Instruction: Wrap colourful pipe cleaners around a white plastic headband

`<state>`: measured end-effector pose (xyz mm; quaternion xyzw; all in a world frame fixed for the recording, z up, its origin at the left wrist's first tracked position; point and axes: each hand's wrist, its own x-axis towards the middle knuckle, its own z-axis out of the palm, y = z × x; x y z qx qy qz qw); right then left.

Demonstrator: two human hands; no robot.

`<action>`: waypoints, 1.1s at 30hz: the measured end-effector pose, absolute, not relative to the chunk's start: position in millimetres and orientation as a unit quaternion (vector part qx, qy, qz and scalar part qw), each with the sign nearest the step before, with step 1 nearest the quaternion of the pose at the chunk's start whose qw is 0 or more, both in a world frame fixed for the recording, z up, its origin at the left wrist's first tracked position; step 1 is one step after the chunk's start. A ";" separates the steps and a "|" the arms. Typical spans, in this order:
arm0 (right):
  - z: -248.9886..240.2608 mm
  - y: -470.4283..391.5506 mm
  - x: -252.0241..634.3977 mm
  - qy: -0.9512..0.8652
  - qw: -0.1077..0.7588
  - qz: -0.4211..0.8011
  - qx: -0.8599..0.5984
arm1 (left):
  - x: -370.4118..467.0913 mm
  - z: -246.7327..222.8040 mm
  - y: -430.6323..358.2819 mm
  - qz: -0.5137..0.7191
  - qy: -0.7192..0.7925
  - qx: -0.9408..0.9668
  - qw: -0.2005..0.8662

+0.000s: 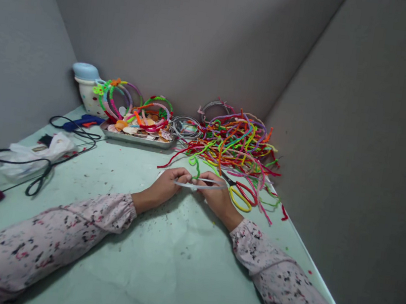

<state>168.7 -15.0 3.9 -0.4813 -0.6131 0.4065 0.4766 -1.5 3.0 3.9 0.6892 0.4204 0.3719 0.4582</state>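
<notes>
So both hands are meeting over the middle of the counter, and they're closing on the same thing: the left hand is pinching one part of a pale thin band and the right hand is gripping it close by, thumbs and fingers nearly touching. My guess is they're sitting that close so the springy band isn't twisting right where a green fuzzy stem is poking up between them. Can't tell exactly which fingertips are trapping the stem, since it's all bunching together there. The forearms are angling in from both sides, which is probably steadying the grip. The scissors are lying just beside the right hand, handles pointing roughly back toward the person, so I'd say they're sitting there for an easy grab. Behind them a big tangle of fuzzy stems is spreading out, loose ends reaching forward, handy for picking colors. Over to the left, a metal tray is holding wrapped hoops and flat pale pieces, its rim likely stopping the small bits from wandering. A black cable is looping around further left, well apart from the hands.
</notes>
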 end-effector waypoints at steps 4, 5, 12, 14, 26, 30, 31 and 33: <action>4.6 -14.7 168.2 -0.584 0.480 0.452 -0.475 | -2.0 4.6 2.2 0.381 0.407 0.701 0.445; 4.6 -14.5 168.5 -0.577 0.480 0.462 -0.473 | -2.0 5.1 1.6 0.382 0.404 0.702 0.446; 3.3 -13.7 169.0 -0.576 0.484 0.469 -0.462 | -1.6 8.3 -1.6 0.374 0.409 0.701 0.449; 3.2 -13.8 168.8 -0.579 0.477 0.474 -0.462 | -1.5 8.6 -1.3 0.380 0.410 0.699 0.446; 0.6 -12.5 168.7 -0.575 0.467 0.483 -0.466 | -1.6 2.8 2.4 0.389 0.400 0.710 0.429; -2.3 -11.8 168.8 -0.570 0.477 0.484 -0.460 | -1.7 4.7 0.2 0.387 0.392 0.725 0.413; -2.7 -11.6 168.9 -0.568 0.482 0.483 -0.459 | -1.6 5.3 -0.4 0.385 0.394 0.727 0.410; -2.5 -11.6 168.9 -0.561 0.489 0.485 -0.459 | -1.5 6.1 -1.1 0.382 0.400 0.728 0.405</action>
